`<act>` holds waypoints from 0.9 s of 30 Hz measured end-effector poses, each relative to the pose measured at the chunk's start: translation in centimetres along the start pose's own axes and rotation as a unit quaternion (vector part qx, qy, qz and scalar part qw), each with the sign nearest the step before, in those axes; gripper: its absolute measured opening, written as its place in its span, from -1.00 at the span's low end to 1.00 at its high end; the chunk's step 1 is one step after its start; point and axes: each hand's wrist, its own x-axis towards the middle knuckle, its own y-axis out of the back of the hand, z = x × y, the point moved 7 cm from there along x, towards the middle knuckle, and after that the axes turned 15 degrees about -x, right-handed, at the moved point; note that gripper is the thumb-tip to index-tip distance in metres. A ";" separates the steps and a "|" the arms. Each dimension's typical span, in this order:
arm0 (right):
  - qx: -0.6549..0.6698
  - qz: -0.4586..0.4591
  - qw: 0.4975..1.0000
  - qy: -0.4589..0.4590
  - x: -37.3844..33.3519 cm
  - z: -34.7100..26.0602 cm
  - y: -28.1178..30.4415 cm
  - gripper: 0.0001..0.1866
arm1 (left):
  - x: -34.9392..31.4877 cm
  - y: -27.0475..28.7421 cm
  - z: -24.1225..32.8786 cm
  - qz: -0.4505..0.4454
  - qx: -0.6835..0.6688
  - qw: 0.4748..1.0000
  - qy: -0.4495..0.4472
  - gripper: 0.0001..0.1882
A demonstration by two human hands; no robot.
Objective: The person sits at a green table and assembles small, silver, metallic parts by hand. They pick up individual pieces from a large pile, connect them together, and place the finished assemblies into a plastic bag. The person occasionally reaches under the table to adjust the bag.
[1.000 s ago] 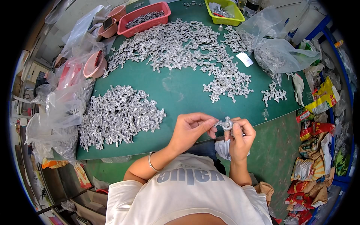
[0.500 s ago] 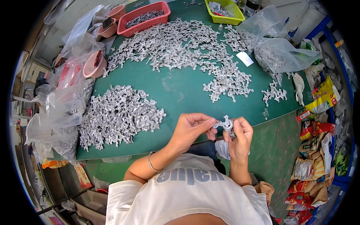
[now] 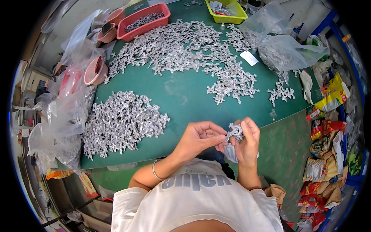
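Observation:
Just beyond the table's near edge, both of my hands meet at a small silvery cast metal part (image 3: 234, 132) with a round ring and short arms. My left hand (image 3: 203, 136) pinches one end of it between thumb and fingertips. The fingers of my right hand (image 3: 247, 140) are closed around the other side, and partly hide it. Whether more than one part is in my right hand I cannot tell. A dense heap of similar metal parts (image 3: 119, 124) lies on the green table (image 3: 181, 100) to the left. A larger spread of them (image 3: 174, 46) covers the far side.
At the back stand a pink basin (image 3: 143, 30) and a yellow-green basin (image 3: 240, 14), both holding small parts. Pink pots (image 3: 96, 72) and filled plastic bags (image 3: 58, 131) line the left. A clear bag of parts (image 3: 282, 54), a white paper slip (image 3: 249, 58) and a glove (image 3: 307, 87) lie right.
The metal part has turned between my fingers and tilted toward my right hand. Both hands have drawn slightly closer together. The heaps have stayed the same.

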 end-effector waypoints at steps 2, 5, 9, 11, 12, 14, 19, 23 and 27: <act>0.003 0.005 1.000 -0.006 0.1 0.0 0.1 -0.82 | 0.1 -0.1 -0.1 -0.001 -0.002 1.000 0.002 -0.86; -0.008 0.007 1.000 -0.020 0.2 0.4 0.1 -0.81 | 0.2 0.0 -0.4 0.013 -0.010 1.000 0.009 -0.88; -0.008 0.007 0.999 -0.048 0.7 1.3 1.1 -0.76 | 0.9 0.5 -1.0 0.009 0.016 1.000 0.022 -0.83; 0.064 0.023 0.995 -0.067 1.2 2.0 1.9 -0.75 | 1.7 1.0 -0.9 -0.001 0.052 0.998 0.037 -0.80; 0.123 0.029 0.989 -0.076 1.5 2.2 2.3 -0.75 | 2.6 2.4 -0.1 0.033 0.181 0.983 -0.022 -0.77; 0.245 0.001 0.967 -0.070 2.2 2.6 2.8 -0.78 | 5.0 5.2 1.4 0.102 0.427 0.887 -0.141 -0.72; 0.243 0.078 0.959 -0.128 2.6 3.5 3.5 -0.83 | 9.5 7.8 1.9 0.143 0.613 0.708 -0.320 -0.68; 0.218 0.024 0.968 -0.125 2.4 4.4 4.0 -0.81 | 10.9 9.8 1.8 0.123 0.614 0.710 -0.320 -0.75; 0.070 0.017 0.994 -0.083 2.3 3.8 3.9 -0.80 | 8.8 8.9 2.9 0.154 0.427 0.841 -0.295 -0.83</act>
